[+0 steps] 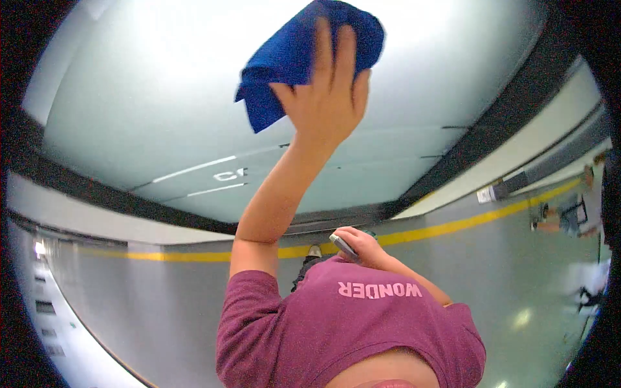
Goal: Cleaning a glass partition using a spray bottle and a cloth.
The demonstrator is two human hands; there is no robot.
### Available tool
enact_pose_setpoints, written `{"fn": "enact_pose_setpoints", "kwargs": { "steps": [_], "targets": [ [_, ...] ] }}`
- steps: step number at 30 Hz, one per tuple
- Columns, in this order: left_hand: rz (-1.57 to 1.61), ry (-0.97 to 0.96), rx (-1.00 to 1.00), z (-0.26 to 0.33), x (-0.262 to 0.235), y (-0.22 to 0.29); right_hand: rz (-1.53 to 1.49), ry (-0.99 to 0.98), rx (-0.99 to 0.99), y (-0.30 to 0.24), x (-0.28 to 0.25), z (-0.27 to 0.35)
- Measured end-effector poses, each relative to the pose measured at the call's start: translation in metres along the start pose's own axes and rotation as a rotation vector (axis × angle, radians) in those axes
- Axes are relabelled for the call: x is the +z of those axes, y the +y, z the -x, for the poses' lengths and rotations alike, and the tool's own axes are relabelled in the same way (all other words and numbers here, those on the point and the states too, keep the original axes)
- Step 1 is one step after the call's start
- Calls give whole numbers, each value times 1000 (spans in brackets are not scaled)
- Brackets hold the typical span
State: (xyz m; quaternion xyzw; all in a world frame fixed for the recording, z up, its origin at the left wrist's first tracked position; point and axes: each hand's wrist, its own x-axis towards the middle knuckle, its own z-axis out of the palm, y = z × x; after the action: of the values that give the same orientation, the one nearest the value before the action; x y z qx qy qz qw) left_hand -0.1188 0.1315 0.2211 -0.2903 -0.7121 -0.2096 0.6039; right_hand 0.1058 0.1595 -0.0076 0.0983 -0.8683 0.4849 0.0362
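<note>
My left hand (326,107) is raised high with its fingers spread over a folded blue cloth (275,61), holding it against a large pale, glossy board (414,97). One loose corner of the cloth hangs down beside my thumb. Low in front of my body, my right hand (365,247) is closed around a small grey, flat-sided object (344,248). Part of that object lies behind my fingers, and its kind is unclear. A dark greenish bit shows just past the knuckles.
A dark frame (498,107) borders the board. Beneath it, a yellow line (427,234) crosses the grey floor (162,297). My shoe (314,250) stands close to the line. At the far right are blurred people (569,216).
</note>
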Motion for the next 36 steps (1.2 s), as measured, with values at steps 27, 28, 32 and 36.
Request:
{"fn": "enact_pose_setpoints", "kwargs": {
  "steps": [27,28,32,36],
  "targets": [
    [406,-26,305,43,49,154,50,241,40,20,-15,46],
    [357,-115,297,47,43,138,48,210,64,18,-14,42],
    [210,-8,202,46,15,73,61,117,35,22,-9,28],
    [102,-145,118,68,0,-3,66,11,22,24,-2,9]
  ]
}}
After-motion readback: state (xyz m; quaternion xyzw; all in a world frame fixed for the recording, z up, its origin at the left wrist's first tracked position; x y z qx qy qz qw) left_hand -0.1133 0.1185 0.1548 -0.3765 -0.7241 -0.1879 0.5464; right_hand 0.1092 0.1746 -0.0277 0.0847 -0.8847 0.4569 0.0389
